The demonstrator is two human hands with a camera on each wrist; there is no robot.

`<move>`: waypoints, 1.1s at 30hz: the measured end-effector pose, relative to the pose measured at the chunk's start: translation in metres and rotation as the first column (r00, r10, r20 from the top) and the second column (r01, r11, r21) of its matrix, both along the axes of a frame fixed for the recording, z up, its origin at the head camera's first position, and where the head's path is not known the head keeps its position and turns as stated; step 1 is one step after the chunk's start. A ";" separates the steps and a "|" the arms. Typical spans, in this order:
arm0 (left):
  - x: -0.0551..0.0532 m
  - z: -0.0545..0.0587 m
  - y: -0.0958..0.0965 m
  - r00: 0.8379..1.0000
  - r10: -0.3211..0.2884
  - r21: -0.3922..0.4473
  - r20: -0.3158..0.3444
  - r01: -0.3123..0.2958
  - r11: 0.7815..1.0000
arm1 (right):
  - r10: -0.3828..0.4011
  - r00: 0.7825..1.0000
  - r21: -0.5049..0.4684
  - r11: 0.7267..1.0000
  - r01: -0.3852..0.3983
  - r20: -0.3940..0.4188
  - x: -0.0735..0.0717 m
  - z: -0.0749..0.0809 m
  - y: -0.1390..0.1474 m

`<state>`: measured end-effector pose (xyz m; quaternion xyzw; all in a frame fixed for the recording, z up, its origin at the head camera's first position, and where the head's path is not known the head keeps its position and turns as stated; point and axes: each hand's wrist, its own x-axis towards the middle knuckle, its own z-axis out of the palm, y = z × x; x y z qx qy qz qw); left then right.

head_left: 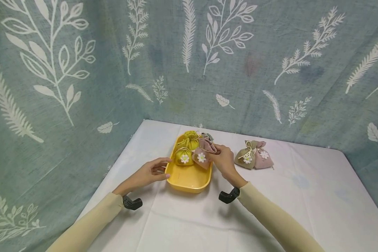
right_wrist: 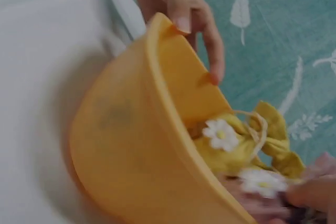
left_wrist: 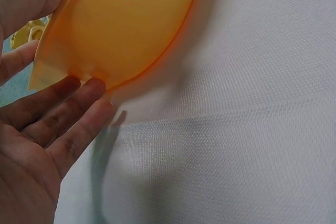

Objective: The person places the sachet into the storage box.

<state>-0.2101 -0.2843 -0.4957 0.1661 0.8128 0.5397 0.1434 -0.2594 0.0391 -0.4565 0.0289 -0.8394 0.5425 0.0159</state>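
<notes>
A yellow plastic tub (head_left: 189,176) stands on the table, holding several small drawstring pouches toward its far end. My left hand (head_left: 152,171) holds its left side; in the left wrist view several fingertips (left_wrist: 94,85) touch the outer wall, with the thumb at the rim. My right hand (head_left: 224,159) pinches the gathered top of a pink pouch (head_left: 202,159) with a white flower, at the tub's right side. Beside it sits a mustard-yellow pouch (head_left: 184,157), also flowered. Behind are more yellow cloth (head_left: 192,135) and a partly hidden grey pouch (head_left: 208,135).
Right of the tub, a green-brown pouch (head_left: 245,159) and another pink pouch (head_left: 264,159) lean together on the white tablecloth (head_left: 286,196). A blue-green leaf-patterned curtain (head_left: 176,70) hangs behind and to the left.
</notes>
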 end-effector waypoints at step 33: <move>0.001 0.003 0.004 1.000 0.009 -0.025 -0.002 -0.009 1.000 | 0.057 0.997 0.121 0.991 -0.052 -0.043 0.007 0.005 0.192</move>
